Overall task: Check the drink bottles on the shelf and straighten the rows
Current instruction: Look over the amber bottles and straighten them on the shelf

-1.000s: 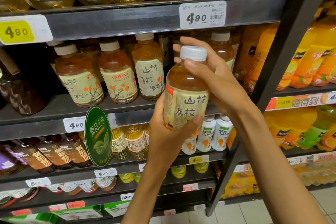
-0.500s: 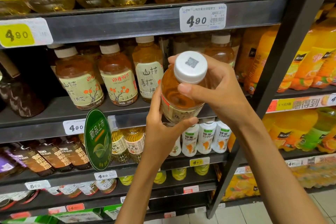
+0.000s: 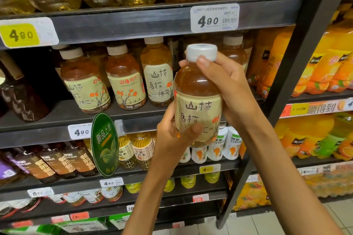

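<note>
Fingers point(image 3: 202, 63) of both hands are clamped on the upright bottle point(image 3: 197, 99).
Its shelf gap point(image 3: 193, 47) is seen just behind them.

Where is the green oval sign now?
The green oval sign hangs from the middle shelf edge, left of centre, beside a 4.90 price tag, left of the left hand.

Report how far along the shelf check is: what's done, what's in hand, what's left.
Done: three cream-label bottles stand at the shelf edge, though their labels face different ways. In hand: one amber bottle is off the shelf, upright, label toward the camera; the left hand holds its base and the right hand grips near the white cap. Left: return it to the gap beside them, then square the row.
</note>
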`<action>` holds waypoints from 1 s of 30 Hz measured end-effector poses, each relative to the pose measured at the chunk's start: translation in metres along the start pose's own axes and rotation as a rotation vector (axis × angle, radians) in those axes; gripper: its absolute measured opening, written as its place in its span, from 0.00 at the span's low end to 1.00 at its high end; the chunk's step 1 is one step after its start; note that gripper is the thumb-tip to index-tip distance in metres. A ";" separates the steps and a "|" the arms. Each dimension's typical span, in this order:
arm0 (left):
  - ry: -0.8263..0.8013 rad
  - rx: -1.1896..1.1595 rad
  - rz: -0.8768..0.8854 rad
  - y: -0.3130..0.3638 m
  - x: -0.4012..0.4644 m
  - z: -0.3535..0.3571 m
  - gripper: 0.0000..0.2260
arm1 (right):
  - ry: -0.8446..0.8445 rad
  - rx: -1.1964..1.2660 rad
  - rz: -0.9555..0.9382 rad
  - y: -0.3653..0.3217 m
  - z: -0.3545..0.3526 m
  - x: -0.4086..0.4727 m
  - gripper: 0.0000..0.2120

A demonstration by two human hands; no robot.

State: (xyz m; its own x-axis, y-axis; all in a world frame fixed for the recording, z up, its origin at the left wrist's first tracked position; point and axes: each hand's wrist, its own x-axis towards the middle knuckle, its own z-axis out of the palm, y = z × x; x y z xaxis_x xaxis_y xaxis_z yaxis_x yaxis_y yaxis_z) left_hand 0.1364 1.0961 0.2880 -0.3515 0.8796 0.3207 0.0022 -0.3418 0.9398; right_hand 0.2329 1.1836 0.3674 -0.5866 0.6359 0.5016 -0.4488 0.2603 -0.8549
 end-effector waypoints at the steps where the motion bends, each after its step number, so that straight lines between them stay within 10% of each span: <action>1: 0.005 0.009 -0.010 0.000 0.000 0.002 0.43 | 0.027 0.019 0.016 0.001 0.001 0.001 0.13; 17: 0.247 0.164 0.122 -0.014 0.027 0.012 0.18 | 0.250 -0.061 -0.004 0.026 -0.007 0.029 0.09; 22: 0.272 0.527 0.104 -0.031 0.035 0.016 0.42 | 0.246 -0.193 -0.111 0.040 -0.006 0.038 0.07; 30: 0.491 0.610 0.178 -0.045 0.054 0.022 0.40 | 0.304 -0.348 -0.127 0.058 -0.014 0.054 0.05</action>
State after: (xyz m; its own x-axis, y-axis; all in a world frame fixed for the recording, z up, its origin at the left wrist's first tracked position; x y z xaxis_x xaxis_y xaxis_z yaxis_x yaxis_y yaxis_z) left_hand 0.1381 1.1658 0.2659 -0.6687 0.5348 0.5165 0.5587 -0.0970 0.8237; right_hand 0.1845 1.2434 0.3430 -0.2948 0.7533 0.5878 -0.2210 0.5447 -0.8090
